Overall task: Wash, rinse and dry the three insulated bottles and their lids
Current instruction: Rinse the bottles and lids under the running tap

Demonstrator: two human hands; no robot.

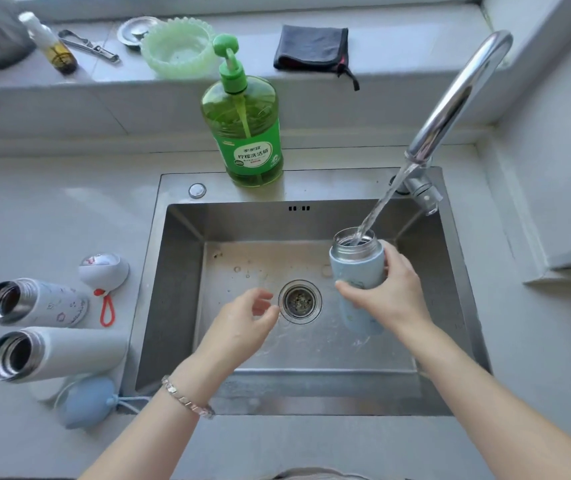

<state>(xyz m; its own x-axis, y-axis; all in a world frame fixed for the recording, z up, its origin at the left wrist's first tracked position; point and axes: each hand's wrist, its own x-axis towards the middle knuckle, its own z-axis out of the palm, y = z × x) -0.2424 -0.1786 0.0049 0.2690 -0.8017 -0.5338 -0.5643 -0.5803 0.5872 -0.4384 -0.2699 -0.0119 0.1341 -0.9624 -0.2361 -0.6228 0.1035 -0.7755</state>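
Observation:
My right hand (389,296) grips a pale blue bottle (356,263) upright over the sink, and water from the faucet (450,102) streams into its open steel mouth. My left hand (246,318) hovers over the basin beside the drain (300,301), fingers apart and holding nothing. On the counter to the left lie two open bottles on their sides: a white patterned one (45,303) and a plain white one (59,351). A white lid with a red loop (104,268) sits beside them, and a blue lid with a cord (88,401) lies nearer to me.
A green dish soap pump bottle (244,133) stands on the sink's back rim (329,185). On the window ledge are a folded dark cloth (311,46), a green plastic bowl (176,46), a small spray bottle (50,45) and metal tongs (88,45).

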